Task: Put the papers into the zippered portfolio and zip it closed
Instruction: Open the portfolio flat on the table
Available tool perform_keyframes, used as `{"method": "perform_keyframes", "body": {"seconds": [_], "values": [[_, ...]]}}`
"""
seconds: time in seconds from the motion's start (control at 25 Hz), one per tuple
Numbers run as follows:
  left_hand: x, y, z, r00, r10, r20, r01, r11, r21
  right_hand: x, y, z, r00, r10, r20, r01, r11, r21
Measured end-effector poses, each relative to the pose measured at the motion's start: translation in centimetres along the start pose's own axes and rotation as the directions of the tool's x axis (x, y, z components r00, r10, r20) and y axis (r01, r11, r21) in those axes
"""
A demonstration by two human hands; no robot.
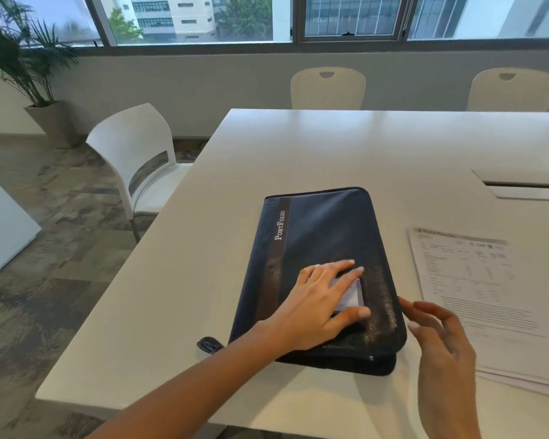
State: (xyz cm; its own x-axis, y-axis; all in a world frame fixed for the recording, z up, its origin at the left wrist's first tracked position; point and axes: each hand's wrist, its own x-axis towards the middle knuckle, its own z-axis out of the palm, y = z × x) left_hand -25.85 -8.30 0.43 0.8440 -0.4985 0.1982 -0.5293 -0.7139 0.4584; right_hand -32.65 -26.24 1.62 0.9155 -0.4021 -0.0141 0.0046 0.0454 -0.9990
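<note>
A dark navy zippered portfolio (324, 236) lies shut on the white table (298, 153), with "PortFolio" printed on a grey stripe. My left hand (317, 305) rests flat on its near cover, fingers spread over a small clear card window. My right hand (441, 337) hovers at the portfolio's near right edge, fingers apart and curled, holding nothing. A stack of printed papers (482, 296) lies on the table to the right of the portfolio. A dark zipper pull tab (209, 344) sticks out at the near left corner.
A white chair (137, 160) stands at the table's left side and two cream chairs (328, 88) at the far side. A cable slot (526, 184) is set into the table at the right. A potted plant (29, 74) stands far left.
</note>
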Motion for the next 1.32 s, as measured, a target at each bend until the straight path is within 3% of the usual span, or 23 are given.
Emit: {"method": "perform_keyframes", "body": {"seconds": [0.28, 0.52, 0.64, 0.8, 0.92, 1.08, 1.24, 1.32], "values": [[5.7, 1.9, -7.7, 0.968, 0.015, -0.25, -0.046, 0.992, -0.118, -1.7, -6.4, 3.5, 0.966, -0.193, 0.174, 0.14, 0.951, 0.274], [3.4, 1.0, -15.5, 0.966, -0.116, -0.232, 0.079, 0.983, -0.163, -2.9, -7.8, 8.1, 0.846, -0.332, 0.418, 0.218, 0.93, 0.298], [1.7, 0.3, -18.8, 0.963, -0.19, -0.189, 0.153, 0.969, -0.195, -2.5, -6.5, 10.2, 0.802, -0.358, 0.479, 0.347, 0.931, 0.114], [-1.2, -1.8, -22.3, 0.941, -0.285, -0.183, 0.224, 0.928, -0.297, 0.1, -2.9, 11.8, 0.736, -0.35, 0.58, 0.58, 0.768, -0.272], [-3.6, -3.8, -24.7, 0.909, -0.373, -0.187, 0.295, 0.891, -0.344, 2.2, 0.3, 12.2, 0.732, -0.226, 0.642, 0.602, 0.655, -0.456], [-7.8, -7.0, -27.3, 0.827, -0.525, -0.204, 0.439, 0.828, -0.35, 4.5, 2.9, 11.7, 0.73, -0.16, 0.665, 0.625, 0.55, -0.554], [-11.2, -11.1, -27.5, 0.706, -0.68, -0.197, 0.661, 0.733, -0.162, 6.7, 4.0, 10.4, 0.762, -0.13, 0.635, 0.616, 0.45, -0.647], [-12.1, -12.9, -26.5, 0.662, -0.728, -0.178, 0.746, 0.663, 0.062, 7.7, 4.5, 9.7, 0.773, -0.136, 0.619, 0.612, 0.416, -0.673]]}}
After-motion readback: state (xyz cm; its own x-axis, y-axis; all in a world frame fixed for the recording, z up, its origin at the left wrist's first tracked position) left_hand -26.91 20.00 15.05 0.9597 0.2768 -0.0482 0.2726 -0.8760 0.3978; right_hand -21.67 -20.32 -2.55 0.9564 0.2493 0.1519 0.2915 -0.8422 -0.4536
